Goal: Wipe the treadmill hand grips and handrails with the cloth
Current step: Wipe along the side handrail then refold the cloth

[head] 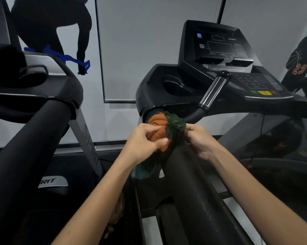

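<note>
Along the near handrail (193, 183), toward its far end, our left hand (145, 140) and right hand (200, 140) each pinch the cloth (166, 128), fingers curled, cloth bunched over the bar. Rail wipe in hand, we judge; next needs a slide along, then the silver hand grip (213, 91) beyond.

"SPIRIT" in small pale letters on the console (219, 45) of the treadmill (154, 85), upper right; a red "23" on the dark jersey figure (301, 55), right edge; "RIT" on a silver badge (52, 181), lower left; blurred vertical lettering on the grey upright (85, 131) above it, only "SP" legible.
</note>
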Available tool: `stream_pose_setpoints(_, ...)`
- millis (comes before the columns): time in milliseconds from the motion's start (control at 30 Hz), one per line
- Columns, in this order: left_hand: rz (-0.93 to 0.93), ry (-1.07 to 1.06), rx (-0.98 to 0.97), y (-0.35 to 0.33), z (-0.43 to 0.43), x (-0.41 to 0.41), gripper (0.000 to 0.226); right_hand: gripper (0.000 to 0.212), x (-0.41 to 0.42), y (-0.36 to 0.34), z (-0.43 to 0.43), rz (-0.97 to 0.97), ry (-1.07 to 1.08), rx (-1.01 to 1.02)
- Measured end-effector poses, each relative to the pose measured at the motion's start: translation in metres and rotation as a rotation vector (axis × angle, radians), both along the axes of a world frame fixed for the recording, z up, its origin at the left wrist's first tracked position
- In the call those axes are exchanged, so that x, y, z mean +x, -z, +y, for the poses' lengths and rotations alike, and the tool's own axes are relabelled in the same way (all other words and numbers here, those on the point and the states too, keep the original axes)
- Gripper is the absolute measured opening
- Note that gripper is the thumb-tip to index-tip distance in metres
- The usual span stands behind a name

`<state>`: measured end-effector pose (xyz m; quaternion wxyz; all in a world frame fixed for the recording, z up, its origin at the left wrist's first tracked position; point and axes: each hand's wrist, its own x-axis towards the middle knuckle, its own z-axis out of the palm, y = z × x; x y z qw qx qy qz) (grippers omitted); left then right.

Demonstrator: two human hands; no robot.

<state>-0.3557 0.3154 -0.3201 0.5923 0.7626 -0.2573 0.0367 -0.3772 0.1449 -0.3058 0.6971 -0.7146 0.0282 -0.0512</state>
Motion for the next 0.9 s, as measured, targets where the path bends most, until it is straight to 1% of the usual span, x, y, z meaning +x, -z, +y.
stream_pose_setpoints(67, 0.064, -0.008, -0.058, -0.003, 0.000, 0.007, 0.028, 0.021, 0.000, 0.001, 0.000, 0.006, -0.008, 0.041)
stream_pose_setpoints(167, 0.142, -0.062, -0.130, 0.001, 0.001, 0.014, 0.030, 0.023, -0.001, 0.000, 0.000, 0.018, -0.005, 0.033)
stream_pose_setpoints(267, 0.193, -0.008, -0.183, 0.009, 0.006, 0.003, 0.027, 0.032, 0.003, 0.002, -0.001, 0.019, 0.017, 0.041)
stream_pose_setpoints(333, 0.192, 0.049, -0.193, 0.013, 0.010, -0.013, 0.026, 0.031, 0.005, 0.004, -0.001, 0.021, 0.036, 0.051)
stream_pose_setpoints(400, 0.078, 0.083, -0.158, 0.014, 0.011, -0.027, 0.027, 0.025, 0.007, 0.005, 0.000, 0.018, 0.038, 0.044)
stream_pose_setpoints(467, -0.063, 0.087, -0.057, 0.011, 0.008, -0.029, 0.031, 0.021, 0.006, 0.007, -0.002, 0.005, 0.022, 0.029)
stream_pose_setpoints(567, -0.131, 0.086, 0.104, -0.002, 0.001, -0.010, 0.021, 0.016, 0.006, 0.008, -0.002, -0.016, -0.006, 0.052)
stream_pose_setpoints(633, -0.148, 0.086, 0.130, -0.010, -0.003, 0.005, 0.025, 0.014, 0.005, 0.008, -0.002, -0.024, -0.017, 0.060)
stream_pose_setpoints(767, 0.007, 0.029, -0.008, -0.006, -0.003, 0.005, 0.026, 0.017, 0.004, 0.006, -0.002, -0.020, -0.014, 0.048)
stream_pose_setpoints(833, 0.039, 0.000, -0.087, 0.007, 0.001, -0.009, 0.025, 0.017, 0.006, 0.007, -0.002, -0.020, 0.001, 0.048)
stream_pose_setpoints(900, 0.055, 0.027, -0.134, 0.021, 0.007, -0.025, 0.025, 0.017, 0.008, 0.008, -0.002, -0.014, 0.019, 0.046)
